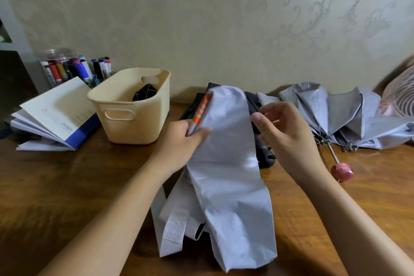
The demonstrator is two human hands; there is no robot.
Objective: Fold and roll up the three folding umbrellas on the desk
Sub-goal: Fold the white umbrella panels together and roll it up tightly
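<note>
A wooden worktop [67, 186] meets patterned wallpaper. The left grip [186, 139] clutches the pale folding umbrella [228, 163] at its orange-striped edge. The right grip [289, 132] curls beside the fabric, its hold unclear. A black umbrella [265, 157] lies just behind that grip and a grey umbrella [345, 114] to its right. Marker labels [105, 69] are blurred, unreadable.

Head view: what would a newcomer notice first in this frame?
The pale lavender fabric folding umbrella drapes loose at centre, gripped near its orange-striped part by the left hand, with the right hand at its right edge. To the right lies a half-open silver-grey umbrella with a round pink handle; a cream plastic basket stands back left.
</note>
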